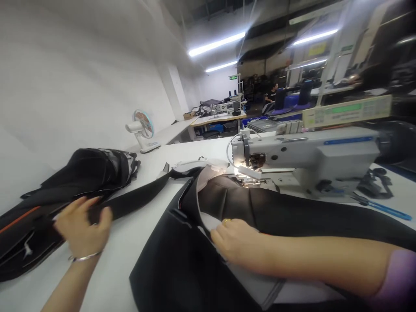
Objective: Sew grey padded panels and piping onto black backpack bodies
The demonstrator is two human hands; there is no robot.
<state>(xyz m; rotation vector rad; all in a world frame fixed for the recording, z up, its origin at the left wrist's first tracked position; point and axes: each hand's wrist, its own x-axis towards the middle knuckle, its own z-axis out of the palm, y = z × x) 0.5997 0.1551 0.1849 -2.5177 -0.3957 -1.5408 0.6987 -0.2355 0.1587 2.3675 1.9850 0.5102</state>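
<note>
Probably the sewing is only partly done: seams seem to cross the black cloth [182, 264], near side of the sewing machine [305, 160]. My right hand [232, 240] is closed on its edge; my left hand [82, 225], half curled, meets the strip [139, 198]; its grip I cannot tell.

From up on the worker's head, the single camera looks forward and down across the white counter [120, 268], close over the black fabric [175, 255], with the sewing machine [305, 151] farther off at right and ceiling lights [217, 44] up top.
</note>
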